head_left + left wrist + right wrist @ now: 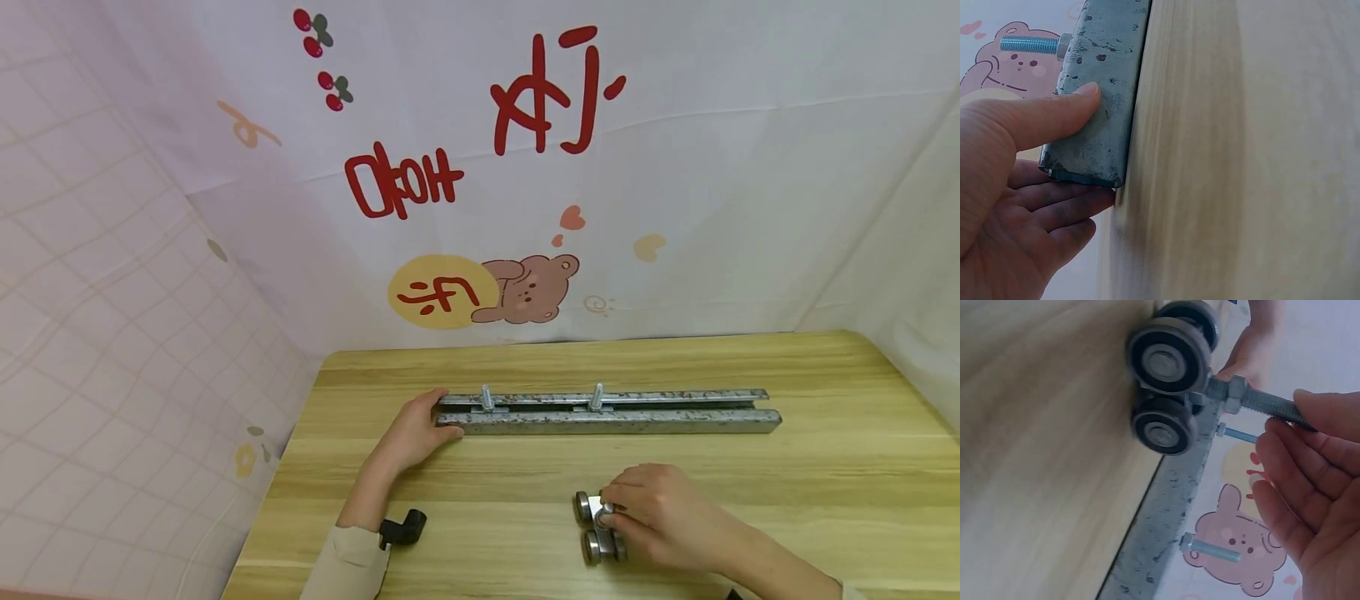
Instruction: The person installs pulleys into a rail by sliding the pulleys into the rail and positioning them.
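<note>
A long, rust-speckled metal channel rail [637, 426] lies across the table with its slot upward. My left hand [412, 432] holds its left end, the thumb [1072, 115] on the front face and the fingers around the end and far side. Two threaded bolts, a left one [487, 399] and a right one [597, 397], stand up out of the slot. Nearer me, my right hand [663, 515] pinches the threaded bolt [1272, 406] of a wheeled roller trolley [1163, 361] between thumb and fingers. The trolley's wheels are close over the tabletop, in front of the rail.
The light wood table [510, 475] ends at a white printed cloth [712, 192] behind the rail. Cloth also hangs along the left and right sides. A black wrist mount [405, 527] sticks out from the left wrist.
</note>
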Motion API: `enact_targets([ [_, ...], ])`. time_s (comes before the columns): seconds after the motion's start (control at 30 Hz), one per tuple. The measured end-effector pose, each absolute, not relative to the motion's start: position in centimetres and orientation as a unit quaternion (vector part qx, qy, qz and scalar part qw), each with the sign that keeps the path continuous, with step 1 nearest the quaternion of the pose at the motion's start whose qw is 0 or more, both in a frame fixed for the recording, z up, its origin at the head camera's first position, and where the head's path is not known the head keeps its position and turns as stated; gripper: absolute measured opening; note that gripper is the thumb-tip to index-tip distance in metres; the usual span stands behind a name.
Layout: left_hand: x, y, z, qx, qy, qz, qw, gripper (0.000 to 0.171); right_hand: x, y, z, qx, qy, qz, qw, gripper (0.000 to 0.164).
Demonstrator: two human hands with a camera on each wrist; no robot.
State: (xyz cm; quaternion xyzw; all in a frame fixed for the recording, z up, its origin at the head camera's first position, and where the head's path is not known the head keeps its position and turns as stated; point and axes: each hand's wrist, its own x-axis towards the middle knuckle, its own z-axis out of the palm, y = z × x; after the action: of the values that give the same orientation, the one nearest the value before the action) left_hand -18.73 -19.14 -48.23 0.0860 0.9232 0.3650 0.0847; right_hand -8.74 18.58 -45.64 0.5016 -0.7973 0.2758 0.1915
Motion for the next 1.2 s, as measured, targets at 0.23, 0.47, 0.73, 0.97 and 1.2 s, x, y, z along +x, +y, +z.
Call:
enact_targets([
  [0.23,-18.7,-19.2,-48.3,0.08,0.922,0.368,0.086,0.076,-8.6,19.0,-45.9,0.487,-0.803,0.281,0.197,0.024],
  [0.47,-18.7,-19.2,-48.5,0.079,0.922,0.368,0.092,0.076,-8.6,19.1,-46.1,0.489,-0.798,0.283,0.211,0.022],
  [0.73,-18.6,-19.1,-48.4,0.074,0.921,0.37,0.094,0.077,-8.6,19.2,-46.2,0.479,-0.794,0.278,0.249,0.032],
  [0.97,-18.7,-19.2,-48.5,0.078,0.921,0.37,0.09,0.078,-8.6,19.6,-46.2,0.457,-0.806,0.264,0.269,0.045],
  [1.2,-18.7,-19.3,-48.5,0.085,0.92,0.373,0.09,0.077,-9.0,20.2,-46.4,0.451,-0.796,0.279,0.291,0.041],
])
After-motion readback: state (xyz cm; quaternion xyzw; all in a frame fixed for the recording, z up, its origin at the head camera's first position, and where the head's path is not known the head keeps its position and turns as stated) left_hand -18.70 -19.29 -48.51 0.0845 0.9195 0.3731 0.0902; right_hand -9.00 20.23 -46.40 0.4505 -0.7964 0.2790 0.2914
